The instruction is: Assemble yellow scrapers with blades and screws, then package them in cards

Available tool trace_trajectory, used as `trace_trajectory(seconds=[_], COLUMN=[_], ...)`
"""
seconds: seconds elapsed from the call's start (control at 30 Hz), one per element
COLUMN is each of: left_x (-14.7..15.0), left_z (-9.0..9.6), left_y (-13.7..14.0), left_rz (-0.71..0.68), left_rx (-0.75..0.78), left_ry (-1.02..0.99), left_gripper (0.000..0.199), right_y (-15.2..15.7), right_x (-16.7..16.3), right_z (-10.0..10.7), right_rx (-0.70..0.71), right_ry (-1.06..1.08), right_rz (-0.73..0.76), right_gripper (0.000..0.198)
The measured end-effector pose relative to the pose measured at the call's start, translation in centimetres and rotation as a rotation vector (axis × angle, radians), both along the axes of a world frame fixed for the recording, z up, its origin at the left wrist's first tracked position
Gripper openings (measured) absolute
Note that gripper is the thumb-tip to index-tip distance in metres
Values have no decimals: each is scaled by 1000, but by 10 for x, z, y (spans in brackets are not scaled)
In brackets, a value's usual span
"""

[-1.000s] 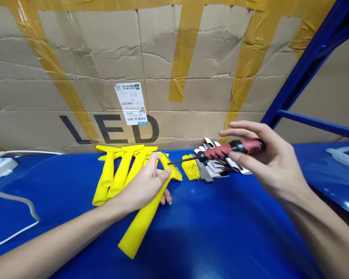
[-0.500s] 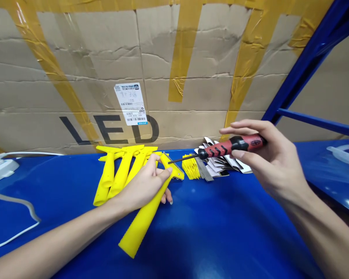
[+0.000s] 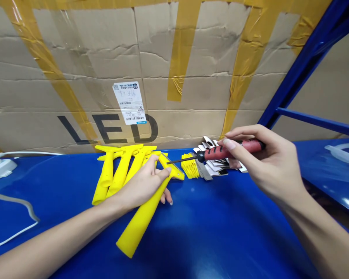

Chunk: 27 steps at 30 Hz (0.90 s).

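Note:
My left hand [image 3: 144,180] is closed around the neck of a yellow scraper [image 3: 141,223], whose handle slants toward me. My right hand [image 3: 276,164] grips a red and black screwdriver [image 3: 211,153] by its handle, fingers and thumb wrapped round it. The screwdriver's thin shaft points left, with its tip at the scraper's head near my left thumb; whether it sits in a screw I cannot tell. A screw shows on the head's right part. Left of my left hand, several more yellow scrapers [image 3: 107,170] lie in a heap, partly hidden by the hand.
Beyond the scraper head lie a row of small yellow pieces [image 3: 189,166], grey flat strips [image 3: 203,170] and folded white papers [image 3: 216,166]. A taped cardboard box [image 3: 163,112] walls off the back of the blue table [image 3: 215,232]. White cable [image 3: 13,236] lies left; a blue frame [image 3: 296,73] rises right.
My right hand has shifted its grip on the screwdriver, the thumb now lying farther forward over the handle, which sits slightly lower. My left hand and the scraper have hardly moved.

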<state>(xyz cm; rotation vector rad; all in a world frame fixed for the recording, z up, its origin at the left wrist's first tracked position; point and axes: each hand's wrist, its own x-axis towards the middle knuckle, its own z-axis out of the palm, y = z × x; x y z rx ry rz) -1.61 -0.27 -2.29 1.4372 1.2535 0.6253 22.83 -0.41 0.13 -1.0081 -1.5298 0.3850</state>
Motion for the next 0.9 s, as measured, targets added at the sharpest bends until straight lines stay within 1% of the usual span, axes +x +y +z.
trace_trajectory(seconds=[0.07,0.2,0.3,0.43,0.53,0.63,0.7,0.73,0.77,0.83,0.87,0.9], left_x=[0,1,2,1,-1,-4,-8,-11,-14,-20,-24,-26], left_z=[0,1,4,4,3,5,8,9,9,9,7,6], left_y=[0,0,0,1,4,7,11,12,14,19,21,23], left_rz=[-10,9,12,10,-8,-11,-16,-21,-35,-73,-118,-160], left_rx=[-8,2,0,0,50,156,276,378,505,826,969,1081], left_ry=[-3,-8,-6,5,-2,17,108,182,269,437,493,533], left_gripper=[31,24,23,24,24,29,34,35,33,26,23,22], right_y=[0,-1,-3,-1,5,11,14,15,16,18,19,20], right_x=[0,1,0,0,3,7,10,12,14,17,18,19], right_z=[-1,0,1,1,-1,-1,1,2,2,2,1,0], right_rx=[20,12,19,16,-62,-153,-191,-203,-203,-176,-161,-157], right_ry=[-10,-7,-10,11,106,303,431,475,505,545,573,609], right_rz=[-19,-28,-41,-70,-99,-124,-150,-171,-194,-228,-217,-180], right_gripper=[15,13,12,17,21,13,8,7,7,7,7,8])
